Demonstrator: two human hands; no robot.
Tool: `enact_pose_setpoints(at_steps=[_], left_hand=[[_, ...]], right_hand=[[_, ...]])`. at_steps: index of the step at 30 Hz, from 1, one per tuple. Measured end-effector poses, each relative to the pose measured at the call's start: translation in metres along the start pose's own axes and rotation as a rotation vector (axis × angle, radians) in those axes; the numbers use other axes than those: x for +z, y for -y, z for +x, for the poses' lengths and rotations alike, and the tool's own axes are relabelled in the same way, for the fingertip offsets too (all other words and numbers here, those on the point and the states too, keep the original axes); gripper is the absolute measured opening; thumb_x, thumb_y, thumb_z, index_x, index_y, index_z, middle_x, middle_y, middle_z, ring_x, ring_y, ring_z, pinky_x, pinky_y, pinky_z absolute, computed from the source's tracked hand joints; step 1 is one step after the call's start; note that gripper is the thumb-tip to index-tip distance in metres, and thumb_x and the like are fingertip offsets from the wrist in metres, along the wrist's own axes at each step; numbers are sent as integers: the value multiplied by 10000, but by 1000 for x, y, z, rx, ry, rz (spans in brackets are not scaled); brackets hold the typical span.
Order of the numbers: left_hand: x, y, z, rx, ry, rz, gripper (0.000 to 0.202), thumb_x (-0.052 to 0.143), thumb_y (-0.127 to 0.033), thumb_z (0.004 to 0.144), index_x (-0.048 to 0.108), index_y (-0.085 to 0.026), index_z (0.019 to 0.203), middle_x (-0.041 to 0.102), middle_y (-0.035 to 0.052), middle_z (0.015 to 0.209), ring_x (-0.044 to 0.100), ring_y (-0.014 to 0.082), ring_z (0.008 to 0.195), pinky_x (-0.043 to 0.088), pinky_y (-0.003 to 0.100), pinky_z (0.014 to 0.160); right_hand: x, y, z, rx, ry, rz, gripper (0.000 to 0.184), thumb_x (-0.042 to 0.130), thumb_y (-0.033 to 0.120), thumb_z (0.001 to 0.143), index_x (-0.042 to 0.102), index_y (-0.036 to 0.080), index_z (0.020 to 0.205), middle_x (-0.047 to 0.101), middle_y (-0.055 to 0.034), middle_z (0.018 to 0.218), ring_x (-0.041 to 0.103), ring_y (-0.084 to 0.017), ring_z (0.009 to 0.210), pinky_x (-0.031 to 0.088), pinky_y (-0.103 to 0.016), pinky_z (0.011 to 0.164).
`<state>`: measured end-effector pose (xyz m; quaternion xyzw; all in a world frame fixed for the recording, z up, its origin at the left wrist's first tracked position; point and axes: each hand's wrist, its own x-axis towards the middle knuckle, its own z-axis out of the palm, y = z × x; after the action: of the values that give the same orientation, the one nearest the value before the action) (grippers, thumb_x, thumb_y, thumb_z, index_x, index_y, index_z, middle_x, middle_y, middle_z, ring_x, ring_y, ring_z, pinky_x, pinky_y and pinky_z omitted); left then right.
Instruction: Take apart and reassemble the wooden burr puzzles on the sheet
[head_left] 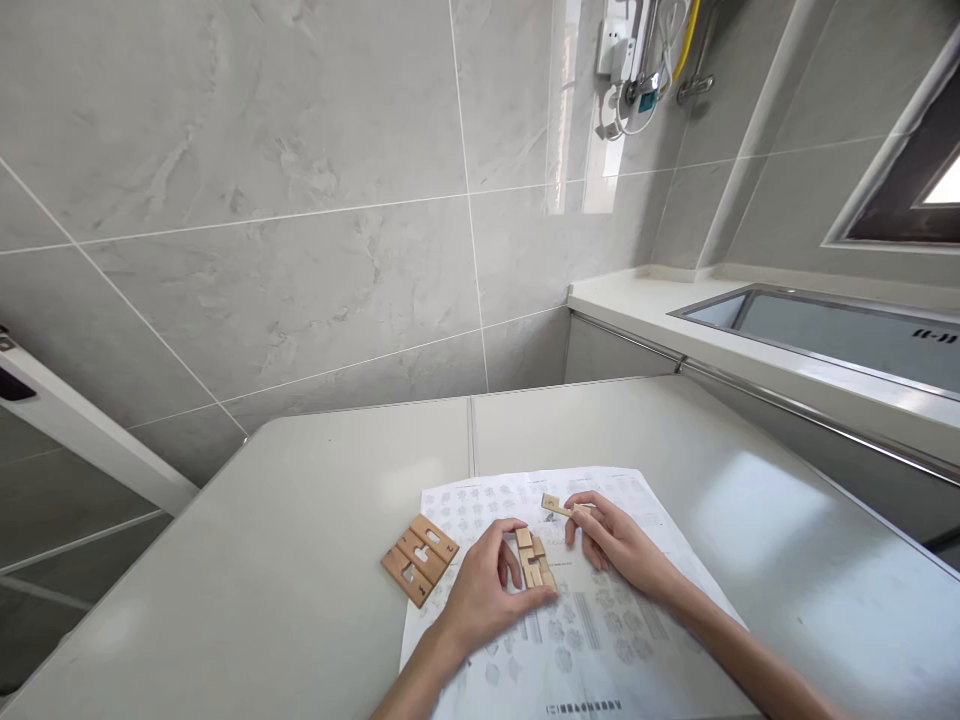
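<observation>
My left hand (487, 575) curls around a small cluster of light wooden puzzle pieces (534, 562), thumb at its near end and fingers at its far end. The cluster rests on a printed paper sheet (592, 640) covered with small diagrams. To the right, my right hand (611, 535) pinches one notched wooden puzzle piece (553, 505) between thumb and fingers, just above the sheet and apart from the cluster. Left of my left hand, a brown wooden board (420, 560) with cut-out holes and numbers lies partly over the sheet's edge.
The pale table (315, 560) has a seam across its middle. Beyond its right side runs a white counter (622, 300) with a sink (825, 325). A grey tiled wall (300, 200) stands behind, with sockets and cables (626, 70) at upper right.
</observation>
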<state>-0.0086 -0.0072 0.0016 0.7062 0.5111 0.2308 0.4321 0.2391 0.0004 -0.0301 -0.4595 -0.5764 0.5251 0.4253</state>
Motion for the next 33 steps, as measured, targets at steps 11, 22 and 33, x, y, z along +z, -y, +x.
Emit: enact_pose_setpoints(at_steps=[11,22,33], left_hand=[[1,4,0,14,6,-6,809,916,-597,701,586,-271,1364,611,-33,841,515,167,722,436,285,685],[0,3,1,12,17,13,827,914,-612,699,579,-269,1373,609,-34,842,512,169,731,429,291,687],[0,2,0,-6,19,3,806,908,-599,714,576,-285,1378,618,-25,870,522,174,740,423,286,664]], right_hand=[[-1,-2,1,-19,-17,-6,434,492,665,1053,550,236,1081,722,-14,870,449,-109,507,393,-293,549],[-2,-8,4,-19,-74,-48,475,516,679,1035,585,216,1111,688,-4,832,463,-117,519,410,-309,586],[-1,3,-1,-7,40,9,473,495,690,1044,565,226,1102,717,-27,901,499,-115,528,416,-302,569]])
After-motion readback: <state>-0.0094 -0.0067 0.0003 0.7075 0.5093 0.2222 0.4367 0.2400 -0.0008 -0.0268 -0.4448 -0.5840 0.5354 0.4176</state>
